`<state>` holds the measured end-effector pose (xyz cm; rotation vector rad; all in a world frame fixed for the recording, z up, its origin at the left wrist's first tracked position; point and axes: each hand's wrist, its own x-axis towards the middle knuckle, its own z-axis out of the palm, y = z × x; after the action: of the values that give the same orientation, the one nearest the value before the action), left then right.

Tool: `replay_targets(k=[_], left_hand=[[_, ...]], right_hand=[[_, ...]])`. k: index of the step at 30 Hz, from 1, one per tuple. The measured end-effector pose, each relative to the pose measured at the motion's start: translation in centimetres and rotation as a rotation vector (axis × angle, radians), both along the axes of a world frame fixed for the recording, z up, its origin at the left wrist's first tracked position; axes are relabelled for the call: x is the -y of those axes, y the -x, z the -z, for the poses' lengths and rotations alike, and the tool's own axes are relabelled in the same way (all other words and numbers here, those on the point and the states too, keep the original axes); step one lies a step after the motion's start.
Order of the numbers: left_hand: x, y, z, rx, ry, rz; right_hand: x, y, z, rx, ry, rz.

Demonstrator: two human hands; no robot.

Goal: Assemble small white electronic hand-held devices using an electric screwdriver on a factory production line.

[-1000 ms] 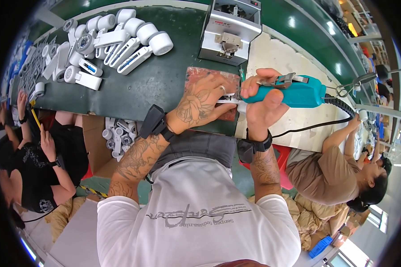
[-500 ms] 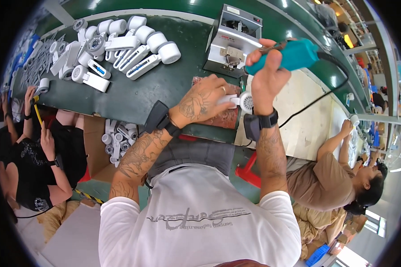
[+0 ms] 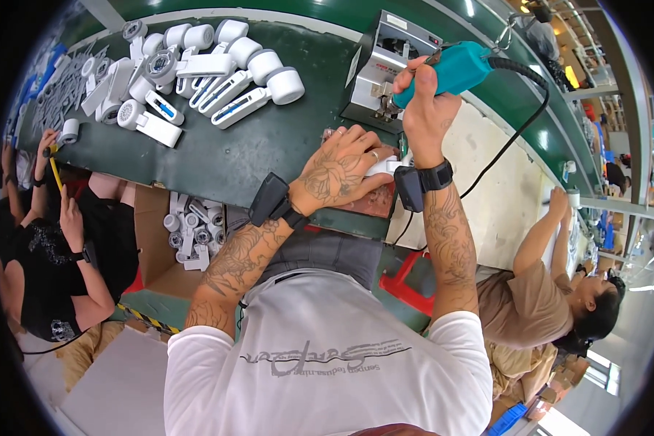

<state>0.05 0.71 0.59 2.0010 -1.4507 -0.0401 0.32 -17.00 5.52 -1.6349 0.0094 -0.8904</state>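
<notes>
My right hand (image 3: 425, 109) is wrapped round a teal electric screwdriver (image 3: 459, 67), held tilted with a black cord trailing from its rear. Its front end is at the front of a grey metal screw feeder (image 3: 374, 94); the bit's exact contact is hard to make out. My left hand (image 3: 341, 168) presses a white handheld fan (image 3: 382, 166) onto a worn red mat (image 3: 374, 203), fingers over its handle. The fan's round head is mostly hidden behind my right wrist.
Many white fans (image 3: 229, 102) lie piled on the green bench at the left, beside grey strips (image 3: 54, 98). A cardboard box (image 3: 152, 229) of similar parts stands below the edge. Co-workers sit on both sides; a red stool (image 3: 407, 283) is under the bench.
My right hand has carried the screwdriver left and slightly up to the screw feeder. My right wrist now covers the fan's head. My left hand stays on the fan; the whole view has shifted slightly.
</notes>
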Motion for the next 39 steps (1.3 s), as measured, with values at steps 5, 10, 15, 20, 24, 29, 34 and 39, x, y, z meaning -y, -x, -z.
replay_targets(k=[5, 10, 15, 20, 24, 29, 34, 39], left_hand=[[-0.1, 0.1, -0.1, -0.008, -0.007, -0.005], [0.1, 0.2, 0.4, -0.021, 0.007, -0.012], [0.3, 0.2, 0.7, 0.059, 0.109, -0.042], [0.2, 0.1, 0.8, 0.010, 0.054, -0.027], [0.4, 0.1, 1.1, 0.003, 0.031, -0.019], [0.2, 0.3, 0.8, 0.000, 0.019, -0.017], [0.2, 0.4, 0.5, 0.041, -0.012, -0.025], [0.5, 0.2, 0.4, 0.048, -0.021, -0.019]], right_hand=[[0.2, 0.2, 0.4, -0.044, -0.009, -0.045], [-0.8, 1.6, -0.6, -0.077, -0.063, -0.042], [-1.8, 5.9, -1.9, -0.137, -0.165, 0.039], [-1.7, 7.3, -1.3, -0.085, -0.224, 0.010], [-1.2, 7.7, -0.3, -0.088, -0.206, 0.001], [-1.4, 7.7, 0.8, -0.097, -0.215, -0.006], [-1.6, 7.8, 1.2, -0.080, -0.234, -0.042], [-1.5, 7.6, 1.5, -0.102, -0.216, -0.020]])
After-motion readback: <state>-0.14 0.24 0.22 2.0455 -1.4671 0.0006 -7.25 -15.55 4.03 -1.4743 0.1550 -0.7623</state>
